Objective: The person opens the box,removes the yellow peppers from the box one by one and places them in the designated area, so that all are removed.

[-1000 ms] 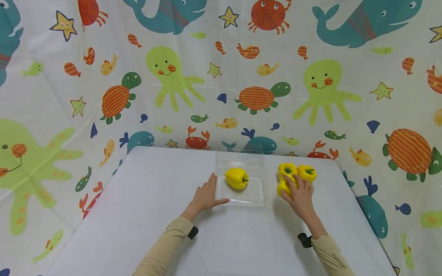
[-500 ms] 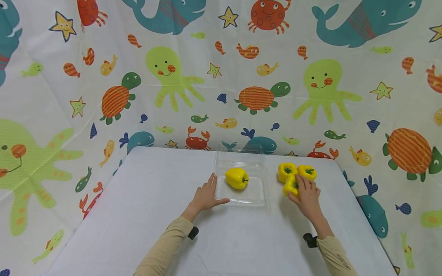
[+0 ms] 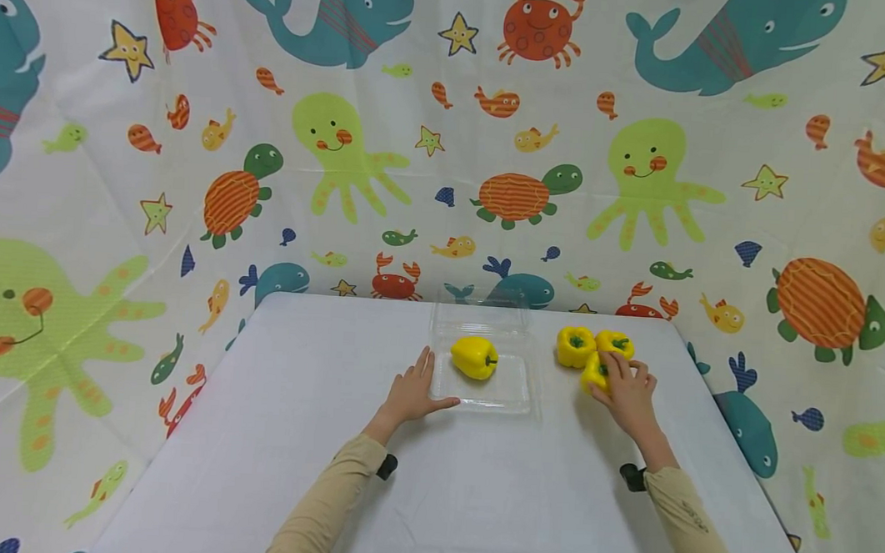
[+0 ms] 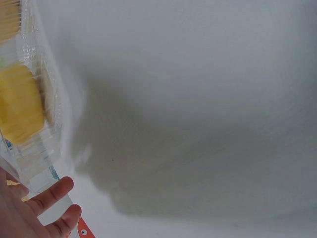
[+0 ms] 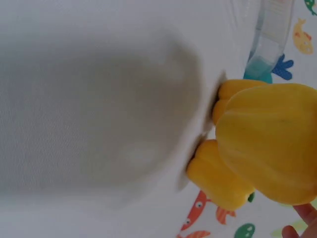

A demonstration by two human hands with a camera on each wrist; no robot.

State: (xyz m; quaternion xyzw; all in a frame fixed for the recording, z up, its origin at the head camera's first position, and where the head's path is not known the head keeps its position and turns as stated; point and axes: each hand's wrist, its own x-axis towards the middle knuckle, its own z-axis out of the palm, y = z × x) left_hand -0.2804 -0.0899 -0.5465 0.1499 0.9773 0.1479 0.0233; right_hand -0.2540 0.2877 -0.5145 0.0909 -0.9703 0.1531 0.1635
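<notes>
My left hand (image 3: 411,389) rests with spread fingers at the left edge of a lidded clear plastic container (image 3: 511,394). One yellow bell pepper (image 3: 472,358) lies on its side in the container, its stem pointing right. In the left wrist view this pepper (image 4: 21,104) shows blurred through the clear wall. My right hand (image 3: 629,395) grips another yellow bell pepper (image 3: 595,373) between thumb and fingers; from the right wrist this held pepper (image 5: 272,139) looks large and hides part of those behind it. Two more, a left pepper (image 3: 576,347) and a right pepper (image 3: 619,343), stand just behind it.
The container's raised lid (image 3: 480,313) stands open at the back, near the far edge of the white table (image 3: 469,495). A printed sea-animal curtain (image 3: 444,251) closes off the back and both sides.
My right hand has moved to the right with the front pepper, which has shifted away from the left one toward the right one. The left hand and the container have stayed put.
</notes>
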